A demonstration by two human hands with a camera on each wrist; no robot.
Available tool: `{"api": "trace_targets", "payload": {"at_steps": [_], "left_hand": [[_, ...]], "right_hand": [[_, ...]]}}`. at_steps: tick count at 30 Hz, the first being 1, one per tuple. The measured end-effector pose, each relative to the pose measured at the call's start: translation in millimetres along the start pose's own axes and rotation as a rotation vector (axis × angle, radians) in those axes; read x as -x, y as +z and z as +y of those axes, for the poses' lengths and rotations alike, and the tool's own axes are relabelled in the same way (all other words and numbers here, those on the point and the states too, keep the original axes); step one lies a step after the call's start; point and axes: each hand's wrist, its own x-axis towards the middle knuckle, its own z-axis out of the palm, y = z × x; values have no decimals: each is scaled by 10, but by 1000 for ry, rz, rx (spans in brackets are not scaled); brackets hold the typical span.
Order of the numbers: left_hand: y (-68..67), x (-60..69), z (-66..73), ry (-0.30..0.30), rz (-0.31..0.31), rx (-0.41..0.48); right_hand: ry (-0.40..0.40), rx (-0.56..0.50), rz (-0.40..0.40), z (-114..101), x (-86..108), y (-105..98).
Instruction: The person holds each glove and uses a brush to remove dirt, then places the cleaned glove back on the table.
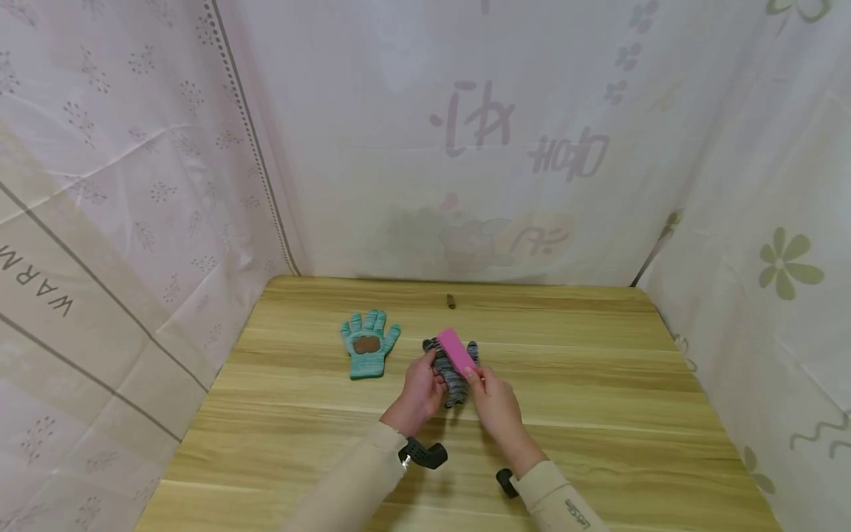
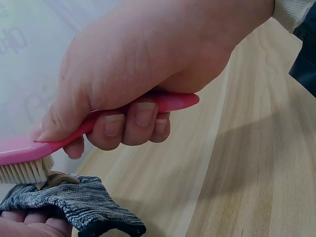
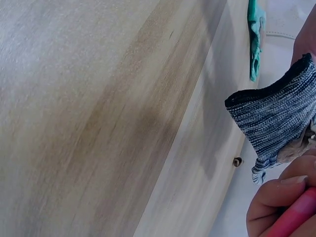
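My left hand (image 1: pixel 422 388) holds a grey-and-black knitted glove (image 1: pixel 453 386) above the wooden table. In the left wrist view, its fingers (image 2: pixel 37 222) lie beneath the glove (image 2: pixel 74 200). With my right hand (image 1: pixel 495 403) I grip a pink brush (image 1: pixel 456 350) by its handle. In the left wrist view, the brush's pale bristles (image 2: pixel 24 170) point down onto a brownish patch (image 2: pixel 59 178) on the glove. Part of the same patch (image 3: pixel 294 150) shows in the right wrist view, beside the right hand (image 3: pixel 276 202). The bristles are hidden in the head view.
A teal knitted glove (image 1: pixel 368 366) with a brown patch (image 1: pixel 367 345) lies flat on the table (image 1: pixel 598 384), left of my hands. A small brown cylinder (image 1: pixel 450 301) stands near the back edge. Patterned curtains (image 1: pixel 372 162) enclose the table at the back and sides.
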Motion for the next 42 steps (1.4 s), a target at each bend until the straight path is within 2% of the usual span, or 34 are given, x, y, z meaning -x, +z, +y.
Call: {"api": "trace_targets", "payload": {"at_steps": [10,23,42], "left_hand": [[-16,9,15,-7,11,-18],[-50,20,6,5,19,0],[-99,25,15,23,-7,10]], "right_hand": [[15,-1,-12,-16,3,-7],[22,3,-11,20,10,-23],[43,-8,-22,79,15,-34]]}}
